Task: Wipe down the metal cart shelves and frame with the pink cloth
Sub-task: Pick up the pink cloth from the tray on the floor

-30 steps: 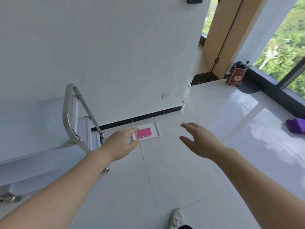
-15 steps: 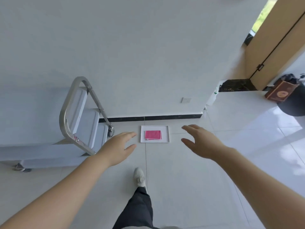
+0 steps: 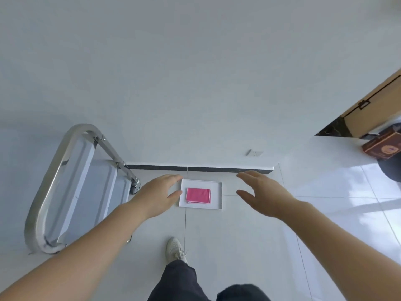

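Both hands empty, fingers spread: the pink cloth point(image 3: 198, 195) lies folded in the white tray point(image 3: 217, 193) between left hand point(image 3: 157, 195) and right hand point(image 3: 263, 193); we should pinch its near edge.

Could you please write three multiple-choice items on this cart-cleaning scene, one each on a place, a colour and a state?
1. Where does the pink cloth lie?
A. on the cart's top shelf
B. in the white tray on the floor
C. in the left hand

2. What colour is the box by the doorway?
A. reddish brown
B. green
C. yellow

3. How are the left hand and right hand?
A. both gripping the metal cart
B. one holding the cloth
C. both open, holding nothing

Answers:
1 B, the folded cloth sits inside the tray.
2 A, its faces show reddish brown.
3 C, the fingers of both are spread above the floor.
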